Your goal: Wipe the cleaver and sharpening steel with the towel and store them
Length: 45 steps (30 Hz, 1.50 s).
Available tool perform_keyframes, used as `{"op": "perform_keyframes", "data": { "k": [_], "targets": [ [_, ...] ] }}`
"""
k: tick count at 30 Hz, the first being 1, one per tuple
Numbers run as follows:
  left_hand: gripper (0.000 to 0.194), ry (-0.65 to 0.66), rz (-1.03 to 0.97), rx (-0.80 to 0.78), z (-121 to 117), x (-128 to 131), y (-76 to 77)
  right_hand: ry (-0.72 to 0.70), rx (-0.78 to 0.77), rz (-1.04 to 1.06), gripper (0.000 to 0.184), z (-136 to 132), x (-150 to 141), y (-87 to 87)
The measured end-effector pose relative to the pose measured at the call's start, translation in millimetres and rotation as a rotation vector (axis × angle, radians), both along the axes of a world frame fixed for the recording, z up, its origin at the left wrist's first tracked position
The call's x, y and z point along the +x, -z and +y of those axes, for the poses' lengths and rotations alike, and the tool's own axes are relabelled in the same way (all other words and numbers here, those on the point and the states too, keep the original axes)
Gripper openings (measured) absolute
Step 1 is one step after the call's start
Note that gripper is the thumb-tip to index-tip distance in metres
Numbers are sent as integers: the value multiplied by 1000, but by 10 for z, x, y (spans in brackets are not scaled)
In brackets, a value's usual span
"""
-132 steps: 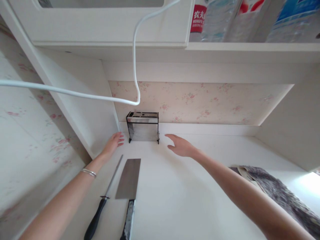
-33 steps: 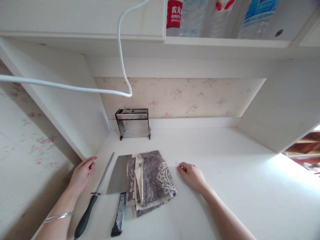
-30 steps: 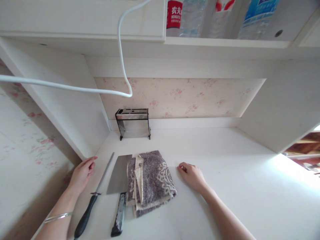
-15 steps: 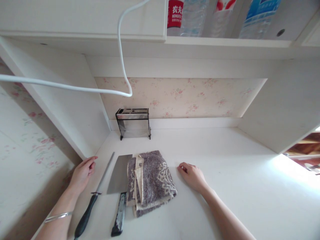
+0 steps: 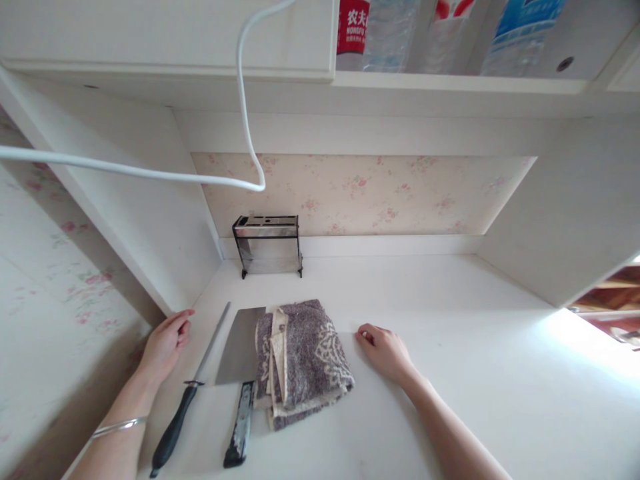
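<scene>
Right grip (image 5: 384,351) and left grip (image 5: 164,347) on either side of a folded towel (image 5: 311,353).
The right grip, loosely closed with nothing visible in it, is nearer the towel, just right of it; the left, half-curled, index finger extended, nothing visible held, lies well left, nearest the honing steel (image 5: 176,427). Left of the towel, steel and cleaver (image 5: 240,347) point lengthwise away, handles nearest the viewer; beyond it stands a knife rack (image 5: 267,230). Above, a red bottle label (image 5: 354,28) reads "NONGFU".
</scene>
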<state>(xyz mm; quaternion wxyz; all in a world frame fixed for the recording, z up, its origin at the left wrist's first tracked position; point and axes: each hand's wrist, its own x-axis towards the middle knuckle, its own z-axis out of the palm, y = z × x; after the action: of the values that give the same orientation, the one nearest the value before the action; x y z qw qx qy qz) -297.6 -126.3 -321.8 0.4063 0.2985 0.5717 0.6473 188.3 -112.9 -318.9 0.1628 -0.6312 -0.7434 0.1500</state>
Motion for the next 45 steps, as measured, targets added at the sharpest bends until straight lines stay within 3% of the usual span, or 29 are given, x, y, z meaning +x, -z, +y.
{"op": "perform_keyframes", "data": {
  "k": [45],
  "targets": [
    [30, -9, -13, 2, -10, 5, -3, -11, 1, 1, 23, -16, -5, -26]
  ]
}}
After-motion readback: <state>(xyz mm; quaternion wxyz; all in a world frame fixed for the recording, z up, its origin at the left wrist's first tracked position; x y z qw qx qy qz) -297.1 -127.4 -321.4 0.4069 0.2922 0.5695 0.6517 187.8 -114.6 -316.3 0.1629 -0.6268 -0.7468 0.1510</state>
